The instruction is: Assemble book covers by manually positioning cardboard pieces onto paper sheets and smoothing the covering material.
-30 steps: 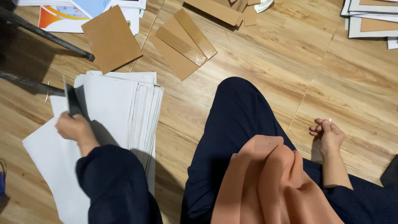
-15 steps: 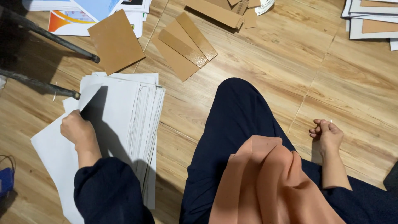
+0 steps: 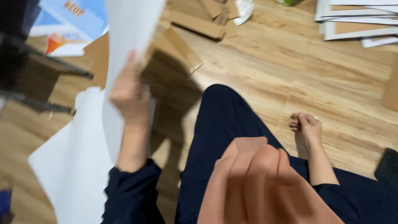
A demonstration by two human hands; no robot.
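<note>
My left hand [image 3: 129, 93] is raised and grips a large white sheet [image 3: 128, 37] that stands nearly upright and reaches the top of the view. Under it a stack of white sheets [image 3: 70, 166] lies on the wooden floor [image 3: 265, 70] at the left. My right hand [image 3: 306, 126] rests on the floor to the right of my knee, fingers curled, with nothing in it. My dark trouser leg [image 3: 224, 120] and an orange cloth [image 3: 257, 182] fill the lower middle.
Brown cardboard pieces [image 3: 195, 23] lie on the floor ahead, partly hidden by the sheet. Printed blue and white papers [image 3: 68, 25] sit at the top left beside dark metal bars [image 3: 49, 66]. A pile of white and brown boards [image 3: 356, 20] is at the top right.
My left hand has lifted one white sheet off the stack and swung it up and to the right. The view is blurred from motion. My right hand has stayed put.
</note>
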